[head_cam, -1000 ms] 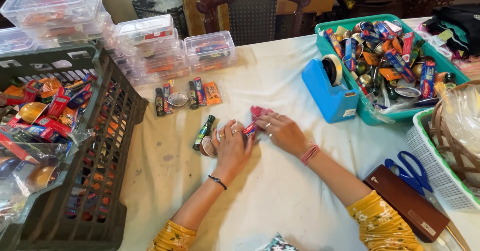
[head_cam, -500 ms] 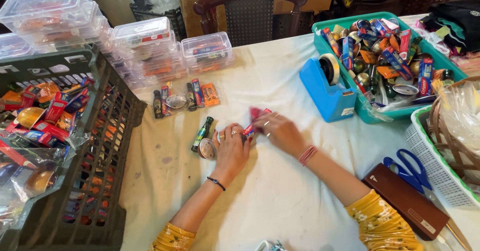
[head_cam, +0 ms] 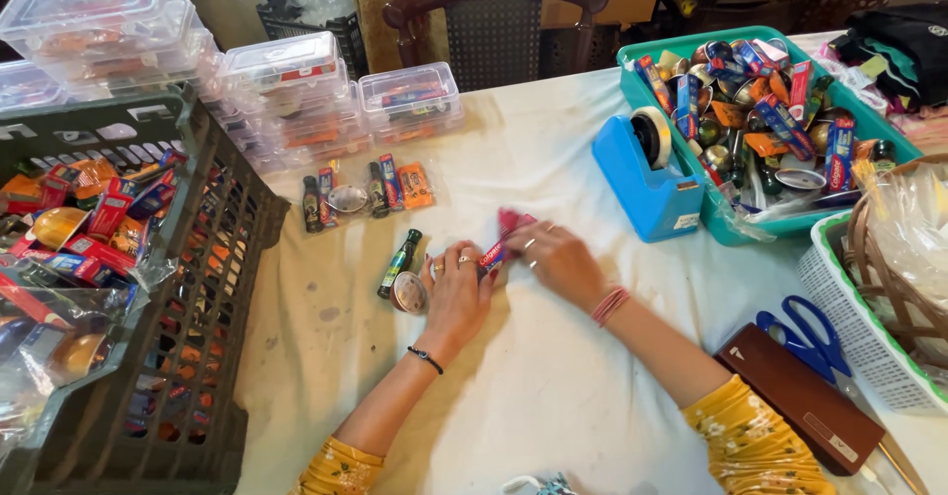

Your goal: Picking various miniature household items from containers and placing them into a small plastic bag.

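Note:
My left hand (head_cam: 456, 296) and my right hand (head_cam: 558, 258) meet at the middle of a table under a white cloth (head_cam: 533, 386). Together they pinch a small red tube-shaped packet (head_cam: 494, 254), and a pink packet (head_cam: 512, 221) shows just above the right fingers. A small round tin (head_cam: 408, 293) lies under the left thumb. Just left of it, a small dark green bottle (head_cam: 399, 262) rests on its side.
A row of small bottles and packets (head_cam: 360, 194) lies further back. A dark crate (head_cam: 148, 357) of wrapped goods stands left, clear lidded boxes (head_cam: 296, 90) behind. At right are a blue tape dispenser (head_cam: 647, 174), a teal bin (head_cam: 731, 224), blue scissors (head_cam: 805, 332), a brown case (head_cam: 800, 396), a white basket (head_cam: 859, 307).
Both hands stay at the same spot on the cloth, working the red packet between the fingers. Nothing else on the table has moved.

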